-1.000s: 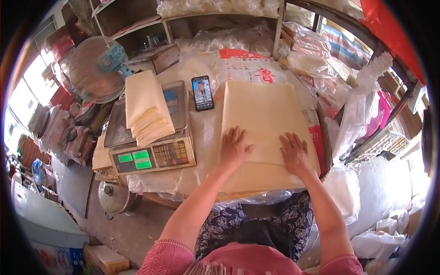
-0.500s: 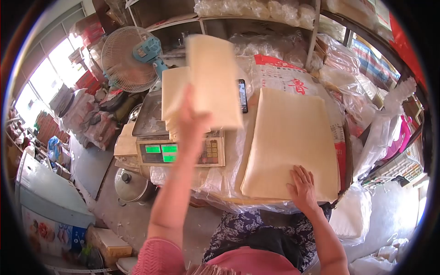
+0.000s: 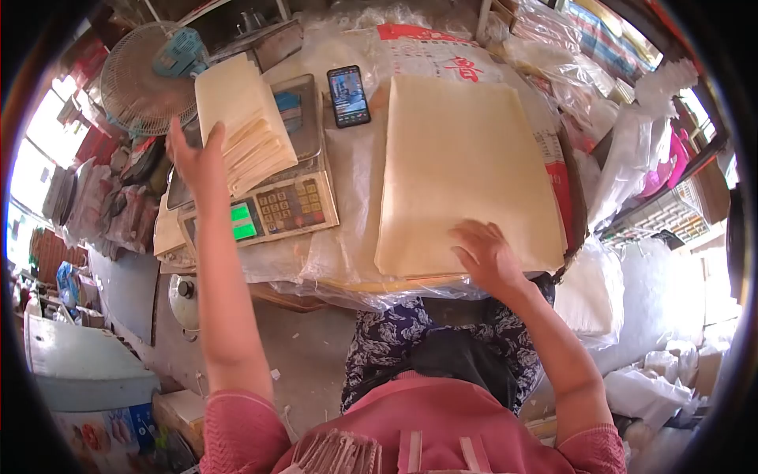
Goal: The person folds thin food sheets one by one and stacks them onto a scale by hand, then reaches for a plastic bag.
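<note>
On the scale (image 3: 296,207) at the left lies a pile of folded cream sheets (image 3: 245,118), their layered edges fanned toward me. I cannot tell whether they are paper or a food sheet. My left hand (image 3: 196,158) is at the pile's left side, thumb and fingers apart, with nothing gripped between them. A large flat stack of cream sheets (image 3: 466,170) covers the right part of the table. Over its near edge is my right hand (image 3: 488,251), fingers loosely spread and holding nothing. Whether it touches the top sheet is unclear.
A phone (image 3: 348,96) lies between the scale and the stack. Behind the scale stands a fan (image 3: 146,79). Clear plastic film (image 3: 347,296) hangs over the table's front edge. A lidded pot (image 3: 185,300) is below at the left, and a printed sack (image 3: 442,59) lies behind the stack.
The folded sheet my left hand carried now lies on the pile on the scale, and that hand has opened. My right hand has shifted slightly on the stack. The view has turned and dropped.
</note>
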